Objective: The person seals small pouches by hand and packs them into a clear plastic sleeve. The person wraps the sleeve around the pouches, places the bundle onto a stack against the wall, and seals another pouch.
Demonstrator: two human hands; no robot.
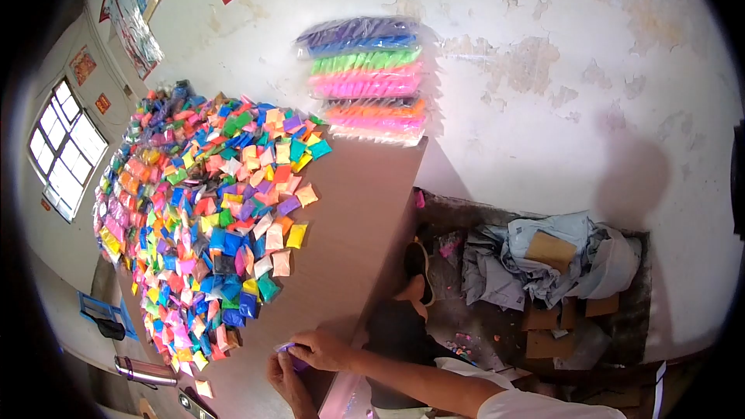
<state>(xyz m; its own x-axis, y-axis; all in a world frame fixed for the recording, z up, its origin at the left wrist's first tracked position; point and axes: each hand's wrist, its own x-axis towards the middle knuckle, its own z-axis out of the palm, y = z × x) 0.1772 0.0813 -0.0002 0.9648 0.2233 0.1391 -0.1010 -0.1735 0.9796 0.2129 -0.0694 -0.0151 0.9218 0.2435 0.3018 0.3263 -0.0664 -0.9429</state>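
My right hand (322, 350) reaches in from the right, its fingers pinched on a small purple packet (298, 362) near the table's front edge. My left hand (289, 386) is below it, fingers closed on the same packet from the other side. The fingers partly cover the packet, so its full shape is hidden. To the left, a large heap of small colourful packets (225, 242) covers much of the brown table (341, 209). One pale orange packet (203, 389) lies apart from the heap, near the bottom.
Stacked clear bags of coloured items (365, 81) stand at the table's far end against the wall. A metal thermos (145, 371) and a dark phone-like object (194, 403) are at lower left. Grey plastic bags (497, 275) and cardboard (551, 344) lie on the floor at right.
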